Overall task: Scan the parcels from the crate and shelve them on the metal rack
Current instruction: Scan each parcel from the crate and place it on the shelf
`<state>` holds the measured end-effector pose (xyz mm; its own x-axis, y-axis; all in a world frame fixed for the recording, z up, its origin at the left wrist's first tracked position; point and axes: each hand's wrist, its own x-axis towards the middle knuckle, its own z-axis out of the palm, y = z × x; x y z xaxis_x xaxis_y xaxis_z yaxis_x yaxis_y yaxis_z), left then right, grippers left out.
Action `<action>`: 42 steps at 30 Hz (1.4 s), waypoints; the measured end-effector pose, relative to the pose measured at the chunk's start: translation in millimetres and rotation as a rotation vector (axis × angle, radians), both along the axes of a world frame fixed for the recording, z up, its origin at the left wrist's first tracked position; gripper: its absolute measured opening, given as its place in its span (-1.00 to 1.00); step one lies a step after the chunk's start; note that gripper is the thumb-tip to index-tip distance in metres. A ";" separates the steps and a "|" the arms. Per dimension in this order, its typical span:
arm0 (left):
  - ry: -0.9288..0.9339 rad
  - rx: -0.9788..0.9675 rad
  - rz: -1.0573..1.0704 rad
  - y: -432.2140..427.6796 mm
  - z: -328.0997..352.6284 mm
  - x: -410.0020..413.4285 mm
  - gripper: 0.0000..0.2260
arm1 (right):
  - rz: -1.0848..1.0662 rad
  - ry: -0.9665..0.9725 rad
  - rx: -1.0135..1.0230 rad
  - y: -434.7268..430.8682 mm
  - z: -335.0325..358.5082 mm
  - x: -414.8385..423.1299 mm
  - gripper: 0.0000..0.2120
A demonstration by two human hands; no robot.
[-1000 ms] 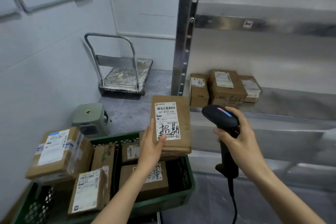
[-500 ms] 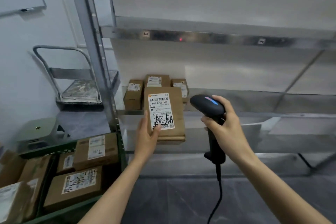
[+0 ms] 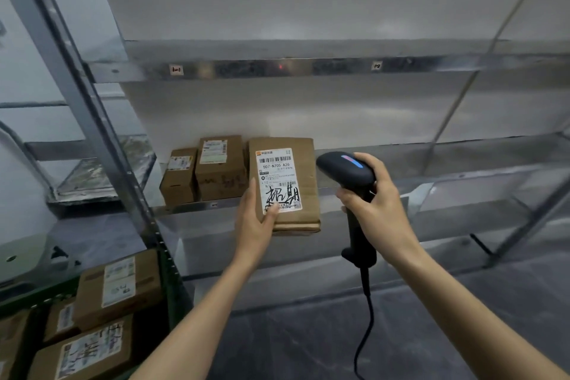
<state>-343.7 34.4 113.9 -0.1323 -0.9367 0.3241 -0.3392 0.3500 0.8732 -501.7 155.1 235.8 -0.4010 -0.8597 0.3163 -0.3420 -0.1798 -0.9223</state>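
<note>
Crate [image 3: 172, 284]: green, seen at lower left, nearest the camera. At least four brown parcels are counted in it, so that stock is judged unscanned and unshelved. The front crate parcel [image 3: 83, 352] carries a white label with large black handwritten characters; its printed text is too small to read.

Left hand [image 3: 254, 219]: a flat brown parcel [image 3: 285, 183] is gripped at its lower left corner, thumb over the label, the other fingers hidden behind the box. It is held upright, label to the camera, in front of the lower shelf [image 3: 462, 176] of the metal rack [image 3: 64, 71]; it is not yet set down.

Right hand [image 3: 377, 207]: closed around the handle of a black corded scanner [image 3: 347, 168]. A lit strip, pink to blue, is seen on the scanner head. The head is just beside the held parcel's right edge.

Held label: a barcode is seen at top, then "507-N705 A26", then "N705" partly covered, then large black handwritten characters. A small orange logo is seen at the top left corner; its wording is not legible.

Shelved so far: two shelved parcels [image 3: 205, 173] are seen at the left end of the lower shelf, touching each other. A third may be hidden behind the held one; this cannot be told. Their labels are unreadable.

Upper shelf lip [image 3: 246, 68]: two small tags are fixed there, reading roughly "1-1" and "2". A red dot is seen between them, judged to be the scanner's aim point.

Progress is judged early: most of the rack is bare.
</note>
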 end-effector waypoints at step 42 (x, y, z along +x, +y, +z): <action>0.041 -0.067 0.059 -50.2 8.1 -79.1 -0.37 | 0.110 0.089 0.023 -61.2 15.1 -46.8 -0.53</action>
<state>-422.8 -15.8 122.0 -0.0627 -0.9186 0.3902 -0.3253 0.3885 0.8621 -548.6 93.9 250.9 -0.2749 -0.9044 0.3263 -0.4018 -0.2003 -0.8936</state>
